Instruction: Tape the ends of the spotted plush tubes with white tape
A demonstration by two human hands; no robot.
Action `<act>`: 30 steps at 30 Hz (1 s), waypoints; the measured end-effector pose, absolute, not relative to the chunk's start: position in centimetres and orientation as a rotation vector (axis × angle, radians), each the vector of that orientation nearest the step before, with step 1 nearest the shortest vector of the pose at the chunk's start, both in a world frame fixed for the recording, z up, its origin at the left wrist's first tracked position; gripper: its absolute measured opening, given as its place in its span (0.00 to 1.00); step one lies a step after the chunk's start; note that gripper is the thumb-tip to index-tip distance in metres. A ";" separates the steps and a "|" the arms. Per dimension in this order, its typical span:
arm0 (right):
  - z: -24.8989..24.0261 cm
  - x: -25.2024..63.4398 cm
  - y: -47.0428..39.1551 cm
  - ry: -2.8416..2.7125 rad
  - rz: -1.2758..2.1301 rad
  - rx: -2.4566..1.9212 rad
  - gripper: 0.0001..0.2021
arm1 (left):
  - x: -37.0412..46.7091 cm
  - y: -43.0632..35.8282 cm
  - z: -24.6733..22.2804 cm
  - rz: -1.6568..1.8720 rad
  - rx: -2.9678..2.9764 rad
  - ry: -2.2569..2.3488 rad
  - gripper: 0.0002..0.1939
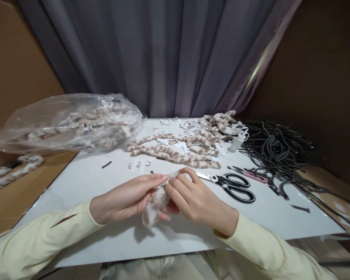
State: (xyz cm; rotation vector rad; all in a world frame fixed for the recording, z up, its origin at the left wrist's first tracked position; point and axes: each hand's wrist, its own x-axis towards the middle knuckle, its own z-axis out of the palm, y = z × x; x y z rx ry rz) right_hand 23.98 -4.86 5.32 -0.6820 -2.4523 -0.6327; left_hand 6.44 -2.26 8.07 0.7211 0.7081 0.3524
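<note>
A short piece of fluffy white and brown fur strip [154, 208] is held between my two hands above the front of the white table. My left hand [134, 198] is closed on it from the left, thumb on top. From the right, my right hand [189, 194] pinches its upper end with bent fingers. The lower end hangs free between the palms. Black-handled scissors [236, 186] lie just right of my right hand. Behind the hands, several fur strips [175, 155] and a few small metal rings [148, 163] rest on the table.
A clear plastic bag [76, 120] of fur pieces sits at the back left. Black cords [280, 147] are heaped at the right, near a small white bottle [236, 144] and pink-handled snips [255, 175]. A grey curtain [163, 58] hangs behind.
</note>
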 end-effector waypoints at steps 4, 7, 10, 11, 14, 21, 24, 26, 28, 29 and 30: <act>5.5 24.0 -4.9 -2.437 -0.703 -0.657 0.09 | 6.6 -1.7 6.8 0.372 0.630 0.664 0.09; 5.9 23.9 -5.0 -2.452 -0.721 -0.641 0.10 | 6.7 -1.6 5.9 0.385 0.573 0.631 0.05; 6.1 23.8 -5.2 -2.473 -0.699 -0.626 0.11 | 6.9 -1.7 5.5 0.413 0.540 0.606 0.04; 6.1 23.8 -5.2 -2.474 -0.694 -0.631 0.10 | 7.0 -1.7 5.4 0.420 0.535 0.605 0.03; 6.0 23.8 -5.3 -2.461 -0.707 -0.631 0.10 | 7.2 -1.7 5.4 0.427 0.508 0.618 0.03; 5.5 23.8 -5.1 -2.434 -0.731 -0.582 0.15 | 7.2 -2.1 5.8 0.367 0.508 0.589 0.11; 5.4 23.9 -5.2 -2.403 -0.609 -0.651 0.14 | 7.2 -2.3 6.2 0.511 0.747 0.719 0.11; 5.4 24.0 -5.2 -2.379 -0.519 -0.708 0.14 | 7.1 -2.3 6.6 0.608 0.950 0.827 0.14; 5.4 24.0 -5.3 -2.366 -0.483 -0.744 0.13 | 7.1 -2.2 7.0 0.670 1.143 0.889 0.15; 5.5 24.0 -5.3 -2.367 -0.495 -0.747 0.13 | 7.0 -2.2 7.1 0.688 1.225 0.895 0.14; 5.5 24.0 -5.4 -2.372 -0.522 -0.742 0.13 | 7.0 -2.1 7.2 0.700 1.289 0.889 0.14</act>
